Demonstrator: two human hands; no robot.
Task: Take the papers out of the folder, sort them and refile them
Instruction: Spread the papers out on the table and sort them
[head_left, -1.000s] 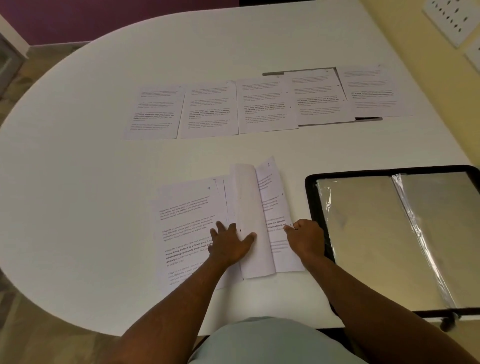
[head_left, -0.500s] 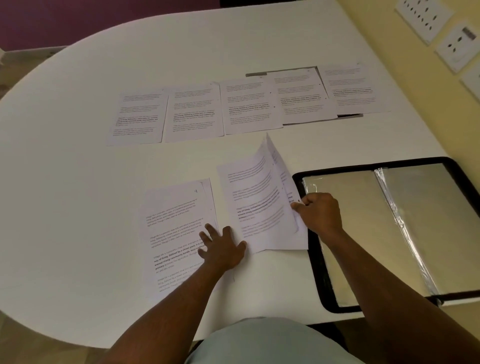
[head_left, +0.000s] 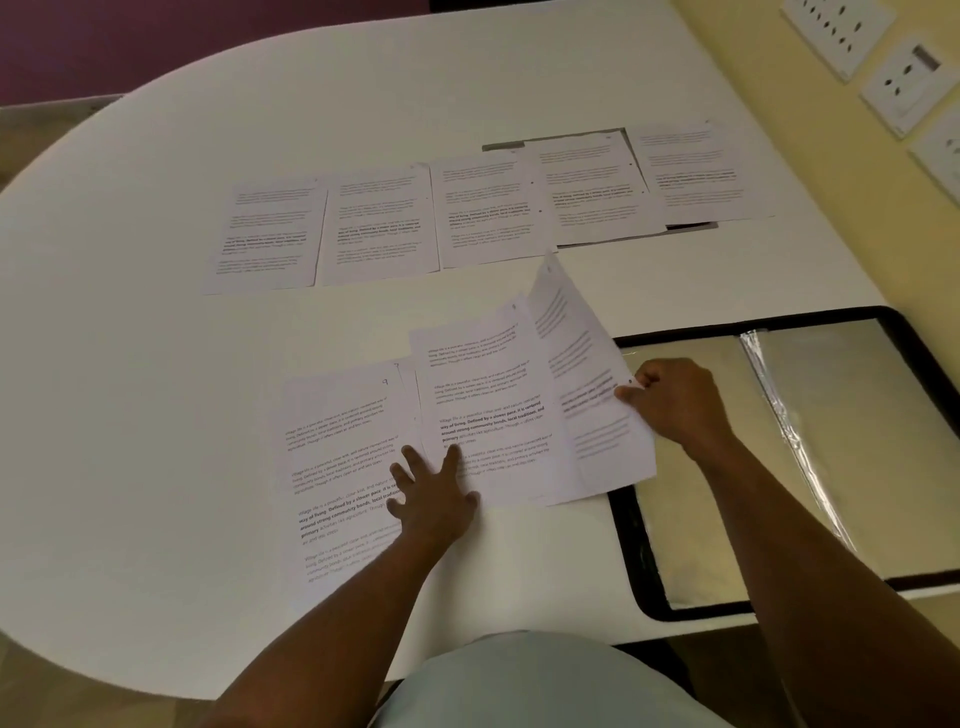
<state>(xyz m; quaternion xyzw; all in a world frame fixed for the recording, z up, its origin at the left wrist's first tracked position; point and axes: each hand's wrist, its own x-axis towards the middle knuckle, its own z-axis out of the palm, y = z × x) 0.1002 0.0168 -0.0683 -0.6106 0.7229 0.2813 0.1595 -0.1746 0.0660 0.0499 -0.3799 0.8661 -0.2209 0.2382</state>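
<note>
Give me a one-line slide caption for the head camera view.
Left hand flat on near papers, right hand pinching a lifted sheet beside the open folder.

The smooth white matt oval desk (head_left: 156, 364) carried matt white printed paper sheets (head_left: 483, 405); the open black-rimmed folder (head_left: 631, 545) showed glossy, crinkled clear plastic sleeves (head_left: 779, 415).

A black-rimmed folder (head_left: 631, 545) lies open at four o'clock, its clear sleeves glossy. Five printed sheets (head_left: 382, 228) sit in a row from eleven to one o'clock, overlapping slightly. Near centre a page marked 9 (head_left: 337, 441) lies flat; just beside it at three o'clock a small stack (head_left: 488, 400) fans up, its top sheet (head_left: 582, 364) lifted and tilted over the folder's rim
</note>
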